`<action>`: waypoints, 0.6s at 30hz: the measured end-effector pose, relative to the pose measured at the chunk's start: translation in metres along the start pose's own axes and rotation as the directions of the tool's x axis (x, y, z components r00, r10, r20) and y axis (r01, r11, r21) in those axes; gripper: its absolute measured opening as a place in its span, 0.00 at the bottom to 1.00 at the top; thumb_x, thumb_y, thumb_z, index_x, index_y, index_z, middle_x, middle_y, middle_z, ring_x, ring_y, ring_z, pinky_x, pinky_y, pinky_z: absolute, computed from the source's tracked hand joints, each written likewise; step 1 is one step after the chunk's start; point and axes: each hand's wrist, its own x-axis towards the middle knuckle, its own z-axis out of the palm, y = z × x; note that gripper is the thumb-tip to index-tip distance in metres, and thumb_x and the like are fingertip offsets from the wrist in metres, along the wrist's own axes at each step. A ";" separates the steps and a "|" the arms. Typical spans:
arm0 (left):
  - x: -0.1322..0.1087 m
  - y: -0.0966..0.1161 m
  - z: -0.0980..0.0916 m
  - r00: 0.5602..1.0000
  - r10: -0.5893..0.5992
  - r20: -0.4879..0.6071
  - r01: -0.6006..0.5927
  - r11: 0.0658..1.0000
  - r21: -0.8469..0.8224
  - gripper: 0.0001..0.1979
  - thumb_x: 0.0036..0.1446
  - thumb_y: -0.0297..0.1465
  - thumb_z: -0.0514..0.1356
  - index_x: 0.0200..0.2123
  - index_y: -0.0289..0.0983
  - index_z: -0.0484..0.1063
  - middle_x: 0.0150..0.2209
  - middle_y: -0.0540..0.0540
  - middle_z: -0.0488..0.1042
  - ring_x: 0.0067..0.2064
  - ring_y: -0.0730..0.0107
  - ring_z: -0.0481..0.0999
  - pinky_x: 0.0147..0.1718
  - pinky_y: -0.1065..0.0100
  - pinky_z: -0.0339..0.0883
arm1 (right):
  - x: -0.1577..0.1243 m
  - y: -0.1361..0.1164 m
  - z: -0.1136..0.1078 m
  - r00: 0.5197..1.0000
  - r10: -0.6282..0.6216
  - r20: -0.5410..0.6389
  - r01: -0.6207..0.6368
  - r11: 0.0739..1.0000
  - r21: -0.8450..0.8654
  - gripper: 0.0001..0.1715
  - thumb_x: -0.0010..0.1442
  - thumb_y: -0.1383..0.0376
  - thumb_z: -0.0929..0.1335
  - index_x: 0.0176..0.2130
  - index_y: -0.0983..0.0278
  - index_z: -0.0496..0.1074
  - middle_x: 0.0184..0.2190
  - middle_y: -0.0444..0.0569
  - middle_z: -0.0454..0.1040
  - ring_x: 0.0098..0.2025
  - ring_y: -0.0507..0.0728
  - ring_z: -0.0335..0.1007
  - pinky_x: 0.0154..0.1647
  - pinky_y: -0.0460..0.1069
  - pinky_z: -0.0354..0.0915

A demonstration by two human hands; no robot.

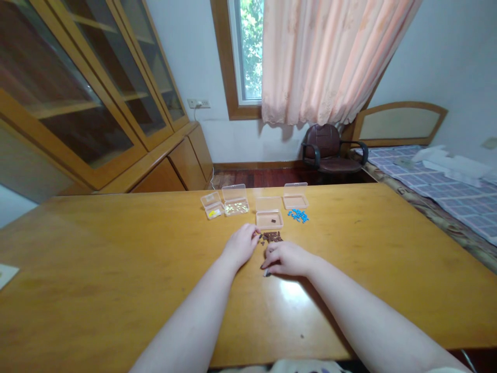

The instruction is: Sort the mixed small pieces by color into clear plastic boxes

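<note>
Small brown pieces (273, 236) lie in a loose pile on the wooden table, between and just beyond my hands. My left hand (243, 244) rests at the pile's left edge, its fingers curled and fingertips close together; whatever they hold is too small to make out. On the near side of the pile, my right hand (289, 258) pinches a small whitish thing (266, 272) between thumb and fingers, just above or on the tabletop. Behind the pile stands an open transparent plastic box (269, 227) with one dark brown piece (274, 221) inside.
Blue pieces (298, 215) lie before another open box (295, 206) at the right. Leftward, an open box (236, 213) holds pale pieces, and a smaller box (214, 216) has something yellow inside. A tiny dark speck (302, 336) lies near the table's front edge.
</note>
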 end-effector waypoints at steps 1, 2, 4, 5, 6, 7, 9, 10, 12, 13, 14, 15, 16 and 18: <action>0.001 -0.001 0.001 0.999 0.022 0.031 -0.022 1.000 0.003 0.06 0.58 0.30 0.55 0.38 0.39 0.70 0.39 0.46 0.72 0.40 0.67 0.72 0.39 0.68 0.64 | 0.001 0.001 0.002 1.000 0.012 0.002 -0.012 1.000 0.006 0.08 0.56 0.61 0.71 0.38 0.58 0.79 0.35 0.45 0.74 0.36 0.51 0.70 0.40 0.44 0.63; 0.001 -0.001 0.002 0.998 0.037 0.058 -0.038 0.999 0.006 0.05 0.57 0.31 0.57 0.37 0.39 0.70 0.38 0.46 0.72 0.39 0.67 0.72 0.38 0.68 0.64 | 0.003 0.002 0.004 1.000 0.021 -0.002 -0.021 1.000 0.009 0.07 0.57 0.62 0.70 0.36 0.58 0.79 0.34 0.45 0.74 0.35 0.51 0.70 0.40 0.44 0.63; 0.002 -0.001 0.004 0.994 0.042 0.096 -0.045 0.999 0.026 0.05 0.55 0.32 0.59 0.36 0.38 0.71 0.37 0.47 0.73 0.38 0.67 0.72 0.37 0.68 0.64 | 0.005 0.003 0.005 0.999 0.031 -0.009 -0.031 1.000 0.001 0.06 0.58 0.63 0.70 0.34 0.58 0.79 0.34 0.45 0.74 0.36 0.51 0.70 0.40 0.44 0.63; 0.002 0.000 0.006 0.994 0.034 0.107 -0.039 0.998 0.042 0.06 0.54 0.32 0.59 0.36 0.38 0.70 0.37 0.47 0.73 0.38 0.66 0.72 0.36 0.68 0.64 | 0.005 0.004 0.005 0.999 0.034 -0.016 -0.034 0.999 -0.012 0.06 0.58 0.64 0.69 0.34 0.59 0.79 0.34 0.45 0.74 0.36 0.51 0.70 0.41 0.44 0.63; 0.002 0.001 0.007 0.993 0.024 0.113 -0.031 0.998 0.059 0.06 0.54 0.33 0.60 0.36 0.38 0.70 0.38 0.46 0.73 0.38 0.66 0.72 0.36 0.68 0.64 | 0.006 0.004 0.005 0.999 0.038 -0.023 -0.039 0.999 -0.030 0.06 0.58 0.64 0.69 0.34 0.59 0.78 0.34 0.45 0.74 0.37 0.51 0.70 0.41 0.44 0.63; 0.002 0.001 0.008 0.993 0.014 0.116 -0.023 0.997 0.076 0.07 0.54 0.33 0.60 0.37 0.39 0.70 0.38 0.46 0.73 0.39 0.65 0.73 0.36 0.68 0.64 | 0.006 0.004 0.005 0.998 0.046 -0.034 -0.048 0.998 -0.050 0.05 0.58 0.65 0.69 0.34 0.60 0.78 0.34 0.45 0.74 0.37 0.52 0.70 0.41 0.44 0.63; 0.003 0.002 0.010 0.993 0.002 0.119 -0.014 0.994 0.108 0.06 0.55 0.32 0.59 0.36 0.39 0.70 0.38 0.46 0.73 0.39 0.65 0.73 0.36 0.68 0.63 | 0.007 0.004 0.005 0.996 0.066 -0.062 -0.071 0.993 -0.095 0.06 0.59 0.66 0.68 0.35 0.60 0.77 0.35 0.46 0.74 0.38 0.52 0.70 0.42 0.45 0.63; 0.004 0.003 0.011 0.993 -0.001 0.120 -0.014 0.992 0.123 0.05 0.55 0.32 0.58 0.36 0.39 0.70 0.38 0.46 0.73 0.39 0.65 0.73 0.36 0.68 0.63 | 0.007 0.004 0.005 0.994 0.075 -0.075 -0.084 0.989 -0.119 0.06 0.59 0.66 0.68 0.36 0.61 0.77 0.36 0.46 0.75 0.38 0.52 0.70 0.42 0.45 0.64; 0.005 0.004 0.012 0.993 -0.004 0.119 -0.014 0.989 0.150 0.05 0.57 0.31 0.57 0.36 0.39 0.70 0.38 0.46 0.73 0.38 0.65 0.73 0.36 0.68 0.63 | 0.008 0.003 0.005 0.992 0.088 -0.088 -0.102 0.981 -0.166 0.06 0.60 0.66 0.67 0.36 0.61 0.76 0.36 0.46 0.75 0.38 0.53 0.70 0.41 0.46 0.64; 0.005 0.004 0.012 0.993 -0.006 0.120 -0.014 0.987 0.163 0.05 0.57 0.31 0.56 0.36 0.39 0.70 0.38 0.46 0.74 0.38 0.65 0.73 0.36 0.68 0.63 | 0.008 0.003 0.005 0.992 0.092 -0.090 -0.108 0.976 -0.188 0.06 0.60 0.66 0.67 0.36 0.61 0.76 0.36 0.47 0.75 0.38 0.53 0.70 0.40 0.46 0.64; 0.006 0.005 0.012 0.992 -0.011 0.125 -0.012 0.984 0.176 0.06 0.58 0.32 0.55 0.37 0.39 0.70 0.38 0.45 0.74 0.39 0.65 0.74 0.36 0.68 0.63 | 0.008 0.003 0.005 0.991 0.094 -0.091 -0.111 0.973 -0.204 0.06 0.60 0.66 0.67 0.36 0.61 0.76 0.36 0.47 0.75 0.38 0.53 0.70 0.40 0.46 0.64; 0.006 0.005 0.012 0.991 -0.017 0.131 -0.008 0.982 0.188 0.06 0.59 0.32 0.54 0.37 0.38 0.70 0.38 0.45 0.74 0.39 0.65 0.74 0.36 0.68 0.64 | 0.008 0.003 0.005 0.991 0.095 -0.093 -0.113 0.971 -0.212 0.06 0.60 0.66 0.67 0.37 0.61 0.76 0.36 0.47 0.75 0.38 0.53 0.71 0.40 0.46 0.64; 0.006 0.006 0.012 0.990 -0.024 0.139 -0.004 0.980 0.200 0.07 0.60 0.32 0.53 0.38 0.38 0.70 0.39 0.45 0.74 0.39 0.64 0.74 0.37 0.67 0.64 | 0.008 0.003 0.006 0.991 0.095 -0.096 -0.114 0.970 -0.215 0.06 0.60 0.65 0.67 0.37 0.61 0.76 0.36 0.47 0.75 0.38 0.53 0.71 0.40 0.46 0.63; 0.007 0.007 0.011 0.987 -0.036 0.154 0.001 0.975 0.221 0.08 0.61 0.32 0.52 0.39 0.38 0.70 0.39 0.44 0.74 0.40 0.64 0.74 0.37 0.67 0.64 | 0.008 0.005 0.005 0.989 0.104 -0.105 -0.124 0.969 -0.214 0.07 0.60 0.64 0.67 0.37 0.61 0.76 0.36 0.47 0.75 0.38 0.53 0.71 0.40 0.46 0.63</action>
